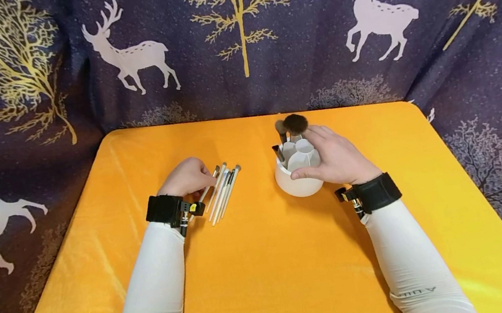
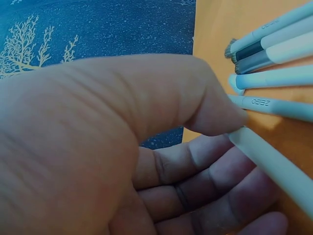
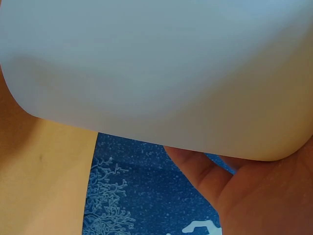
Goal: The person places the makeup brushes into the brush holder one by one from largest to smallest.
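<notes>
My left hand (image 1: 187, 177) pinches a slim makeup brush with a pale handle (image 2: 274, 159) between thumb and fingertips; its bristle end is hidden by the hand in the left wrist view. Right beside it, several more pale-handled makeup brushes (image 1: 226, 196) lie side by side on the table. My right hand (image 1: 337, 156) grips a round white brush holder (image 1: 299, 188) by its side, thumb over the front rim. Inside the holder are round compartments. A large fluffy dark brush (image 1: 296, 124), a smaller brown brush (image 1: 280, 127) and a short dark angled brush (image 1: 278, 153) stand in it.
An orange cloth covers the table (image 1: 269, 274), which has rounded corners. Behind and along both sides hangs a dark blue curtain (image 1: 216, 91) printed with white deer and golden trees. Each wrist wears a black strap with a small camera.
</notes>
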A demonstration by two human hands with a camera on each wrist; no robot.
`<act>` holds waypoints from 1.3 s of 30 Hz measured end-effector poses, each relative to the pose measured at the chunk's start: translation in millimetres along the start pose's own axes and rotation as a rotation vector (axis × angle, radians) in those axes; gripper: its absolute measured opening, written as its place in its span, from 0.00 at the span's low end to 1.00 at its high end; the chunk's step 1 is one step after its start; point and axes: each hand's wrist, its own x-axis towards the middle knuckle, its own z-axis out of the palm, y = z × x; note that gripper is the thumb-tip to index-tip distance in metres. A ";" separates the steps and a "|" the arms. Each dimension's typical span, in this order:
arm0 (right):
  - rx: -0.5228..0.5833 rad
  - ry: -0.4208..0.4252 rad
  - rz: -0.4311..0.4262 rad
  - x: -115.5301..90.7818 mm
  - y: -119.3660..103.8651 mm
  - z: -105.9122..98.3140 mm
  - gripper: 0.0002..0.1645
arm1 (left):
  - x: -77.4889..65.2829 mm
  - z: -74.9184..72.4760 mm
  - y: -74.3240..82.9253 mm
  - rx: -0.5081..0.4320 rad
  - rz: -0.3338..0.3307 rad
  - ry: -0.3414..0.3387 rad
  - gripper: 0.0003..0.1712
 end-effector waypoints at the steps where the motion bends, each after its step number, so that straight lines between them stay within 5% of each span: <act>1: 0.000 0.001 -0.001 -0.1 -0.2 -0.1 0.64 | 0.4 -0.2 0.0 0.003 0.003 0.009 0.22; 13: 0.004 -0.003 0.008 -0.6 -1.0 -0.3 0.63 | 5.9 -3.9 3.3 0.025 0.059 0.135 0.15; 18: 0.005 -0.007 0.017 -0.5 -1.0 0.4 0.64 | 6.2 -4.4 5.0 -0.017 0.092 0.165 0.08; 39: -0.001 -0.007 0.011 0.9 -1.8 -0.2 0.64 | 4.2 -6.0 18.8 -0.221 0.172 0.315 0.11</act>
